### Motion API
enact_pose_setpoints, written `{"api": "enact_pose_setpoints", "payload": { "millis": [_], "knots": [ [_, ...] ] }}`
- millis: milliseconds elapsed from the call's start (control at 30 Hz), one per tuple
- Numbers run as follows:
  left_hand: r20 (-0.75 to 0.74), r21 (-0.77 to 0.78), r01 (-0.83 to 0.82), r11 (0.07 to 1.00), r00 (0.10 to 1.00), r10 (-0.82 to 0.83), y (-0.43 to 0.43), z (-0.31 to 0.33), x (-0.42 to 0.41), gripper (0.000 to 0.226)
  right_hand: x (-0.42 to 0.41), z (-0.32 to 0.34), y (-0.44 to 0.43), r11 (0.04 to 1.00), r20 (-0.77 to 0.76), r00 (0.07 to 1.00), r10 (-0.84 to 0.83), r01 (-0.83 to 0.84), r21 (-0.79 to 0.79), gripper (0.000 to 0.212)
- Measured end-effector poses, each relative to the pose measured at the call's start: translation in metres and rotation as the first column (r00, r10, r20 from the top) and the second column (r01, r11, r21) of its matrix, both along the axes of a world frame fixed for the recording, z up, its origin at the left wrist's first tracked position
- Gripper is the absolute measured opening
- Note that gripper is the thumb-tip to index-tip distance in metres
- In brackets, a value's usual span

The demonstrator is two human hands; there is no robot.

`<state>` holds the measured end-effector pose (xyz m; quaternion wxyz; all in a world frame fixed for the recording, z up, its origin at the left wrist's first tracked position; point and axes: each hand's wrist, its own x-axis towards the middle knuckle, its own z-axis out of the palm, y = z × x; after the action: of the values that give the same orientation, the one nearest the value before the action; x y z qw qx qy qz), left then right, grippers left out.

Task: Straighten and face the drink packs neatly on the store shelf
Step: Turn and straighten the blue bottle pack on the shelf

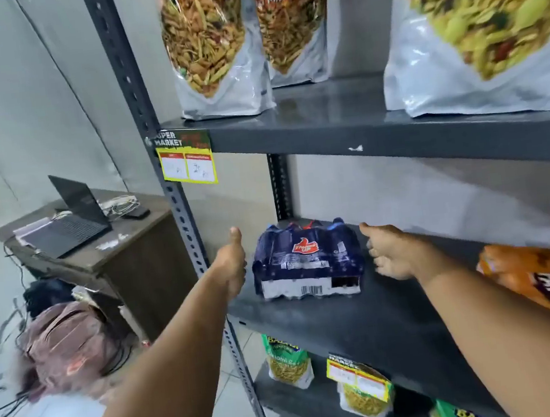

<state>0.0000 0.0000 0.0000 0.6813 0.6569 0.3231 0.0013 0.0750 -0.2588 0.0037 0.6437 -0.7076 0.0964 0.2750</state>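
Drink pack (307, 259), a dark blue shrink-wrapped bundle of small bottles, lies on the middle shelf (366, 328) of a grey metal rack, near the left upright and set back from the front lip. Its red logo faces up and forward, and its barcode end points toward the person; it sits slightly skewed to the shelf edge. The film looks slick and tight, so the bundle should move as one stiff block, fairly heavy for its size, and should slide on the smooth shelf more easily than it lifts. Its two short sides, low down where the bottles are widest, look like the safest places to press or grip; the film alone could tear or stretch.

Both hands flank it with nothing held. The left hand (233, 264) stands just beside the pack's left side, thumb up, palm turned inward. The right hand (392, 253) hovers near the right side, fingers loosely spread, with a small gap showing.

Farther right on the same shelf lies an orange pack (546, 283). Snack bags (213, 44) stand on the shelf above.
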Motion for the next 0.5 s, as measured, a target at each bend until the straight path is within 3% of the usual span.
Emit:
{"api": "enact_pose_setpoints", "payload": {
  "millis": [100,167,367,500],
  "knots": [
    [-0.089,-0.201,0.093,0.975,0.99,-0.112,0.01,-0.008,0.028,0.096,0.014,0.001,0.024,0.997,-0.011,1.0,0.003,-0.002,0.073,0.03],
    [-0.057,-0.277,0.147,0.95,0.984,-0.169,0.015,-0.017,0.045,0.092,0.027,-0.003,0.035,0.999,-0.012,1.0,0.002,-0.001,0.044,0.025],
    [-0.123,-0.286,0.221,0.932,0.957,-0.264,0.026,-0.027,0.083,0.066,0.066,-0.019,0.05,0.988,-0.061,0.99,-0.125,0.119,-0.096,0.045],
    [-0.157,-0.206,0.22,0.954,0.954,-0.254,0.014,-0.03,0.098,0.036,0.077,-0.029,0.056,0.972,-0.055,0.983,-0.175,0.163,-0.169,0.043]
  ]
}}
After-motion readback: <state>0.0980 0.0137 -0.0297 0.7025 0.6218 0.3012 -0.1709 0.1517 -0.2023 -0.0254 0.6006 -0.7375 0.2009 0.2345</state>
